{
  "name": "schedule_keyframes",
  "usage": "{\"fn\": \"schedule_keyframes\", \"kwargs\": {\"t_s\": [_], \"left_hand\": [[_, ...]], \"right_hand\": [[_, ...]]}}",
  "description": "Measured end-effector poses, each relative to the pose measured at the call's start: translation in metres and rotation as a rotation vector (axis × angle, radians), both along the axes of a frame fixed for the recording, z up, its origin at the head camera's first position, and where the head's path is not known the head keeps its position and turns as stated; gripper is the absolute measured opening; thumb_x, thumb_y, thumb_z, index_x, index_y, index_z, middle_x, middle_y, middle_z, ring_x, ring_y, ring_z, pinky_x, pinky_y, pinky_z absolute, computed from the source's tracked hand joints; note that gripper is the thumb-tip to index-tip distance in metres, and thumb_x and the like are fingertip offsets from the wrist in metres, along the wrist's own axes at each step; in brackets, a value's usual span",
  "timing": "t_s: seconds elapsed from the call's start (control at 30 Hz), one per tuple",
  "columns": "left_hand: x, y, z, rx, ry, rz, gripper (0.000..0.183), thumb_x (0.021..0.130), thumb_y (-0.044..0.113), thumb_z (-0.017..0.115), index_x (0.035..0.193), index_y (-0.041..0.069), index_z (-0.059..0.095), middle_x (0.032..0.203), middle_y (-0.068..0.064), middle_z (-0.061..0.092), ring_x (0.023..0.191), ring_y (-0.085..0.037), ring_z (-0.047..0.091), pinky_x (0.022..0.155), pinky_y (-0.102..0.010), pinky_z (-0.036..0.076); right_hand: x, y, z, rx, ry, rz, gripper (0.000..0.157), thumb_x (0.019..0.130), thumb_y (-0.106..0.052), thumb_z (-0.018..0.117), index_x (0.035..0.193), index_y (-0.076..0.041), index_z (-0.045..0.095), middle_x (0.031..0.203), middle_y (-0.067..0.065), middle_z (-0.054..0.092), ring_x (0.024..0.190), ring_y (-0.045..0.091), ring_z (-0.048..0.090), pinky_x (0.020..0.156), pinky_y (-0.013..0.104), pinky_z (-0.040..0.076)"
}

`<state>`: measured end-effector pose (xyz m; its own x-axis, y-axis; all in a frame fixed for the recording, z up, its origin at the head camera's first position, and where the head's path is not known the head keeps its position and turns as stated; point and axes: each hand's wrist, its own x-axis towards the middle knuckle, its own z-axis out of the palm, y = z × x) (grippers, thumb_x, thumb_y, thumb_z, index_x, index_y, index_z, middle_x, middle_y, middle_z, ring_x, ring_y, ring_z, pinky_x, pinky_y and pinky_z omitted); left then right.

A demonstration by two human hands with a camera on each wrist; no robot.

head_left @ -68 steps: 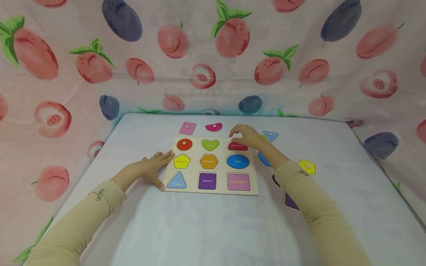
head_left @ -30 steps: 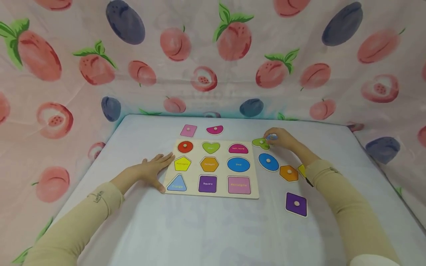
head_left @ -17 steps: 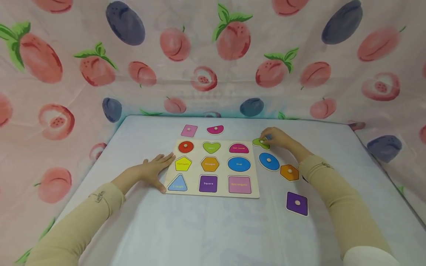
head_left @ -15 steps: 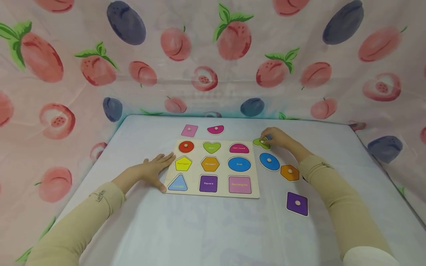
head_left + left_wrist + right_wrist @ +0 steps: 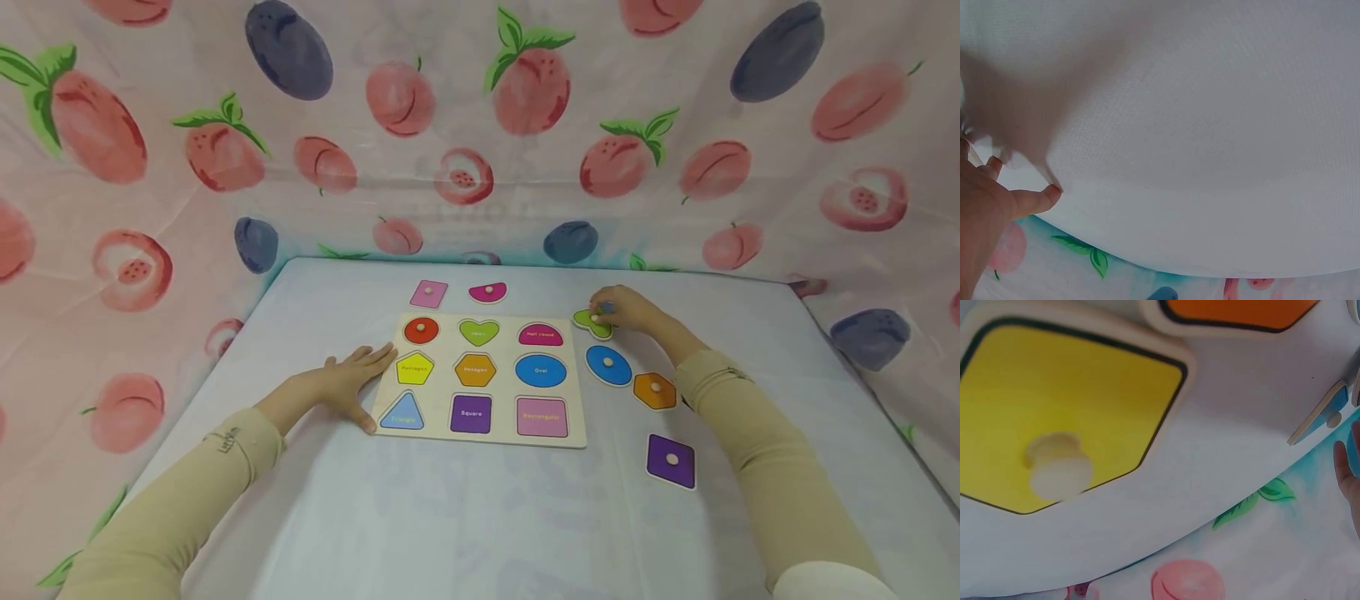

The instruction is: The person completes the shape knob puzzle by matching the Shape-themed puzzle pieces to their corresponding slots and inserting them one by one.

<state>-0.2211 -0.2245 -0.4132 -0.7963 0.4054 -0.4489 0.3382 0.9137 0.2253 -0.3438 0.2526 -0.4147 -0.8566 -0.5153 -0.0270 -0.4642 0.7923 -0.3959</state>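
Observation:
My left hand (image 5: 347, 387), fingers spread, rests at the left edge of a wooden shape puzzle board (image 5: 442, 393) with labelled coloured shapes. Only part of that hand (image 5: 997, 200) enters the left wrist view. Beyond the board's far right corner, the fingers of my right hand (image 5: 626, 308) pinch the knob of a green heart puzzle piece (image 5: 583, 321). Just behind those fingers lies a blue triangle piece (image 5: 1325, 415), mostly hidden in the head view. A red round piece (image 5: 422, 330) with a knob sits in the board's top left place.
Right of the board lie a blue oval piece (image 5: 606, 365), an orange hexagon piece (image 5: 654, 391) and a purple square piece (image 5: 670, 461). A yellow pentagon piece (image 5: 1066, 406) is under my right arm. Behind the board are a pink rectangle piece (image 5: 428, 294) and a magenta half-round piece (image 5: 488, 292).
My right hand has moved right from over the board's half-round place, reached near the blue triangle piece, then come to the green heart piece's knob. My left hand has stayed at the board's edge.

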Motion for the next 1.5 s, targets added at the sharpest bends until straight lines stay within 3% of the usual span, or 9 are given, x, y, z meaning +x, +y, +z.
{"fn": "schedule_keyframes", "kwargs": {"t_s": [0.2,0.5,0.7,0.87,1.13,1.3,1.5], "left_hand": [[0.0,-0.002,0.0,-0.001,0.005,0.005,0.125,0.06,0.054,0.082,0.153,0.018,0.007,0.161,-0.006,0.001,0.145,-0.04,0.003,0.103,-0.076,0.009],[-0.001,-0.002,0.003,0.004,0.003,0.001,0.126,0.06,0.054,0.082,0.153,0.016,0.006,0.161,-0.007,0.001,0.145,-0.041,0.003,0.103,-0.077,0.008],[0.0,-0.002,0.003,0.002,-0.004,-0.001,0.126,0.061,0.054,0.082,0.153,0.015,0.005,0.161,-0.008,0.001,0.144,-0.041,0.003,0.102,-0.077,0.008],[0.001,-0.001,0.003,0.007,-0.006,0.005,0.125,0.061,0.053,0.082,0.153,0.015,0.006,0.161,-0.008,0.001,0.145,-0.041,0.003,0.102,-0.077,0.008],[0.001,-0.001,0.001,-0.005,-0.007,0.004,0.126,0.061,0.055,0.081,0.153,0.018,0.004,0.161,-0.005,0.0,0.145,-0.039,0.002,0.103,-0.076,0.008],[0.0,-0.001,0.0,0.001,-0.006,0.005,0.125,0.061,0.054,0.081,0.153,0.017,0.005,0.161,-0.006,0.0,0.145,-0.04,0.002,0.103,-0.076,0.008],[-0.002,-0.001,0.0,-0.003,0.0,0.004,0.125,0.06,0.056,0.081,0.153,0.018,0.006,0.161,-0.006,0.0,0.145,-0.04,0.002,0.103,-0.076,0.008]], "right_hand": [[0.004,-0.001,0.007,-0.059,-0.027,-0.05,0.008,0.087,-0.005,0.065,0.091,0.001,0.067,0.123,0.029,0.057,0.12,0.044,0.047,0.105,0.056,0.036],[0.004,-0.004,0.009,-0.083,0.047,-0.047,0.016,0.085,-0.012,0.069,0.081,-0.002,0.057,0.121,0.028,0.059,0.119,0.044,0.049,0.104,0.055,0.038],[0.007,-0.01,0.01,-0.11,0.03,-0.047,0.016,0.085,-0.013,0.069,0.08,-0.003,0.057,0.131,0.027,0.053,0.127,0.045,0.043,0.106,0.056,0.036],[0.007,-0.014,0.008,-0.125,0.03,-0.064,0.015,0.086,-0.014,0.068,0.08,-0.004,0.058,0.129,0.027,0.055,0.125,0.044,0.045,0.105,0.057,0.037],[0.011,-0.026,0.011,-0.143,0.087,-0.048,0.026,0.086,-0.015,0.069,0.102,0.003,0.059,0.108,0.021,0.063,0.105,0.035,0.055,0.098,0.053,0.045],[0.013,-0.034,0.013,-0.126,0.102,-0.023,0.041,0.086,-0.017,0.069,0.118,0.006,0.059,0.115,0.022,0.059,0.108,0.036,0.053,0.099,0.053,0.044],[0.016,-0.04,0.016,-0.076,0.103,-0.022,0.044,0.087,-0.022,0.068,0.121,0.005,0.059,0.115,0.022,0.05,0.099,0.034,0.052,0.091,0.049,0.048]]}}
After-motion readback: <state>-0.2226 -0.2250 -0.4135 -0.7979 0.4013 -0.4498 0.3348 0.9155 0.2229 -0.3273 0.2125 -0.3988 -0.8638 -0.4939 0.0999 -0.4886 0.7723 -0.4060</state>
